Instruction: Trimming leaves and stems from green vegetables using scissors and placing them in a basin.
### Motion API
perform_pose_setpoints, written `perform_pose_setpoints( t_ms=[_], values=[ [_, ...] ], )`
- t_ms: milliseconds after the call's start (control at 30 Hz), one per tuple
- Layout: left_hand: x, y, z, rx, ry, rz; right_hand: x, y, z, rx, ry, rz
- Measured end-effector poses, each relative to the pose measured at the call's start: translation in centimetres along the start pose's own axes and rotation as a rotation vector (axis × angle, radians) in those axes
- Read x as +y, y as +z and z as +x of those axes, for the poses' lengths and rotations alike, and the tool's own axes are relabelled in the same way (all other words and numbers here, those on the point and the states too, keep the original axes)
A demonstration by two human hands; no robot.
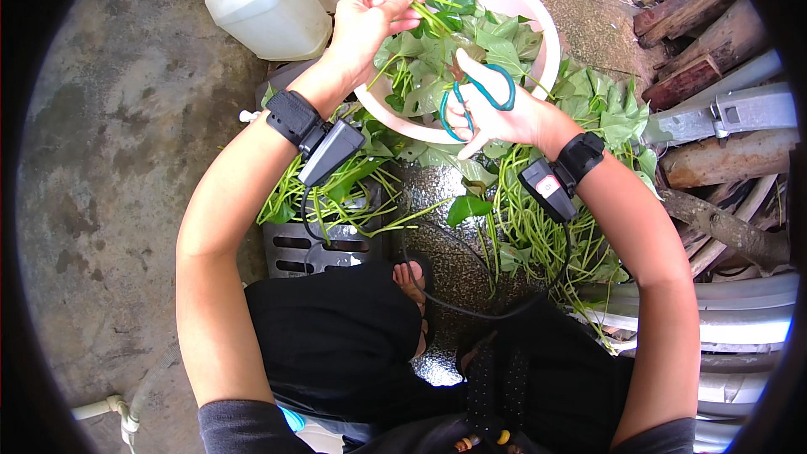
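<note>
Between its thumb and fingers, my left hand [378, 19] pinches a few green leaf stems [435, 22] over a pale pink basin [550, 19]. Lower and to the right, my right hand [495, 101] has its fingers through the loops of scissors with teal handles [512, 98]; the blades point up toward the stems. Whether the blades touch a stem is unclear. Heart-shaped green leaves [498, 44] fill much of the basin. Long cut stems with leaves lie in a heap [536, 221] below my right wrist and in another pile [340, 202] below my left wrist.
White plastic jerrycans [271, 12] stand at the upper left. Under the left pile is a grey slotted plastic piece [315, 249]. Firewood [693, 25] and metal poles [756, 107] are stacked along the right. A thin black cable [492, 315] loops between my wrist devices. A pipe [120, 410] lies lower left.
</note>
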State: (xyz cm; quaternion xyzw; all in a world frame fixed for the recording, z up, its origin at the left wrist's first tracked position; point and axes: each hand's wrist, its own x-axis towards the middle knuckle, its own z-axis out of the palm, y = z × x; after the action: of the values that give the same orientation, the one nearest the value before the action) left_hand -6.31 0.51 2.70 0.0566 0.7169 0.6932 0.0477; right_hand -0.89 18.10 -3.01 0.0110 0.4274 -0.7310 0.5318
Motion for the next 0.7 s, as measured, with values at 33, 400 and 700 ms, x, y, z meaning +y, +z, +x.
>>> perform_pose_setpoints(
  t_ms=[33,400,700],
  values=[
    [0.1,0.2,-0.1,-0.001,0.0,-0.001,-0.2,0.0,0.0,0.002,0.0,0.0],
    [0.5,0.6,-0.4,-0.057,-0.049,-0.051,-0.3,-0.7,0.2,0.064,-0.184,0.1],
    [2.2,-4.8,1.3,0.091,-0.102,0.531,-0.6,-3.3,0.0,0.234,-0.147,0.042]
  ],
)
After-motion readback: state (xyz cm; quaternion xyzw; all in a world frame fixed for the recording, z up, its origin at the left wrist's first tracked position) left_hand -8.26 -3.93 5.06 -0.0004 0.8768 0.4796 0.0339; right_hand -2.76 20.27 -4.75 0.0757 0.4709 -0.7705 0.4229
